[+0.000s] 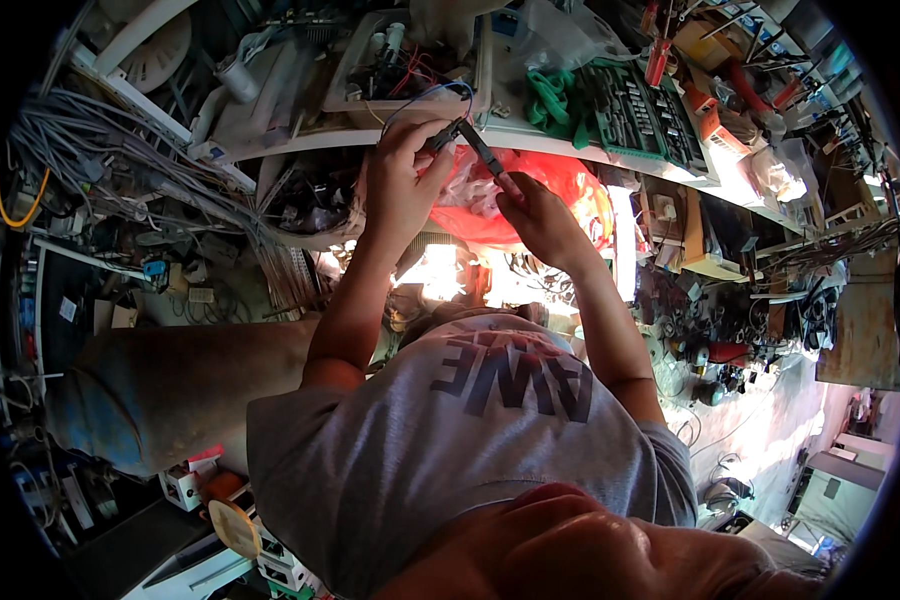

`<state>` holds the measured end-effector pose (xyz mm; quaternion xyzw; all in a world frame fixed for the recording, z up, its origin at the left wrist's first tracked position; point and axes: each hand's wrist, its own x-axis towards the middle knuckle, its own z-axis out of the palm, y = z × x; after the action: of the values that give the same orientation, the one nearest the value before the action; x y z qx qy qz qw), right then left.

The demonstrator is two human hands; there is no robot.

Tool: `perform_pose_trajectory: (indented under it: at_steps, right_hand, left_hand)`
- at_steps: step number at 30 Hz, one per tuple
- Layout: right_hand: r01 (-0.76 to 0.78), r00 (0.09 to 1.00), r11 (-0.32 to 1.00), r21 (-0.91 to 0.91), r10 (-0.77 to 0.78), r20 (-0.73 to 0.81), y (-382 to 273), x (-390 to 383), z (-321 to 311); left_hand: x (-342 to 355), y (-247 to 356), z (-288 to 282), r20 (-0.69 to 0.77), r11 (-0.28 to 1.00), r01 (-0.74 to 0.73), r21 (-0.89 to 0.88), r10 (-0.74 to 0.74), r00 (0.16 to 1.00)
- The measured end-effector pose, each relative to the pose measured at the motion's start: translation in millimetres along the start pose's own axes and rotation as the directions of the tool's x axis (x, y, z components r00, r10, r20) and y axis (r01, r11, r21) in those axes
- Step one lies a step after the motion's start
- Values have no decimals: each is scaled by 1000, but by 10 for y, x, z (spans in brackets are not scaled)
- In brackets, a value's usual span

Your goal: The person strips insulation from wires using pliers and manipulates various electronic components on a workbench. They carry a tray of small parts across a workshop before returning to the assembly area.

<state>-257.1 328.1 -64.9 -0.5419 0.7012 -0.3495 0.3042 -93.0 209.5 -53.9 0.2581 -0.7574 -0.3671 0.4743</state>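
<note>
Both hands are raised in front of my chest, near the edge of a cluttered bench. Between them is a dark angled tool (482,150), a flat bar bent sharply at its top end; its exact kind is not clear. My left hand (402,185) is closed, with thumb and fingers pinching a dark part at the upper end. My right hand (545,222) is wrapped round the lower end of the bar. A thin blue wire (432,90) arches just above the left fingers; where it ends is hidden.
A pale tray (335,95) of wires and parts sits on the bench, beside green cloth (555,105) and a green socket set case (650,115). A red plastic bag (580,195) hangs below the bench edge. Bundled grey cables (120,140) and a large rusty cylinder (180,390) are left.
</note>
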Motion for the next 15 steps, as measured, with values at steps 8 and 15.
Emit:
perform_pose_trajectory:
  at_steps: [8,15]
  right_hand:
    - [-23,993,970,-243,-6,-118,26,29,92]
    - [283,868,864,-417,-415,-271,148,293,123]
  left_hand:
    - [-16,-89,-23,25,984,-3,181,-2,1000]
    - [229,-282,-19,254,972,193,130,-221,942]
